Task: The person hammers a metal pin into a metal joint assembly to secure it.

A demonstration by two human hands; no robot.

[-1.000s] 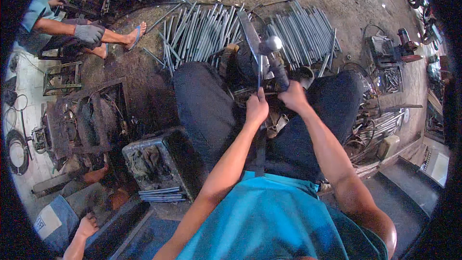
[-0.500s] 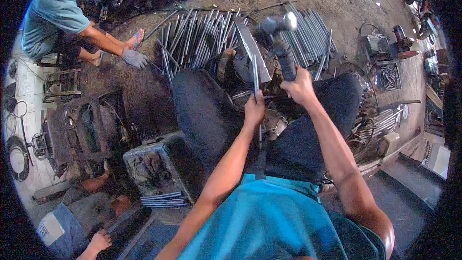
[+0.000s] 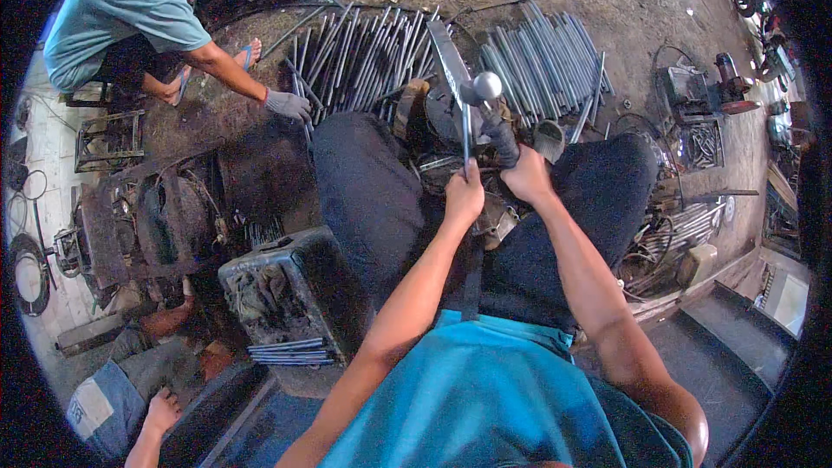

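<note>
My left hand (image 3: 465, 197) is closed around a thin metal rod (image 3: 468, 134) between my knees, its far end pointing away from me. In my right hand (image 3: 527, 175) is a ball-headed hammer (image 3: 500, 136), gripped by its dark wrapped handle. The hammer's round head is over the rod's far end, beside a long flat metal bar (image 3: 445, 54). Whether hammer and rod touch, I cannot tell. Below the hammer, a round dark metal block (image 3: 439, 111) is partly hidden.
Two piles of metal rods, a left one (image 3: 364, 56) and a right one (image 3: 546, 61), lie ahead. A co-worker's gloved hand (image 3: 288, 106) reaches to the left pile. A worn box (image 3: 282, 295) with rods beside it stands left; a grinder (image 3: 732, 82) sits far right.
The hammer head has moved left and nearer to me, over the rod. My right hand came left and slightly closer. The co-worker's gloved hand moved right, to the edge of the left pile.
</note>
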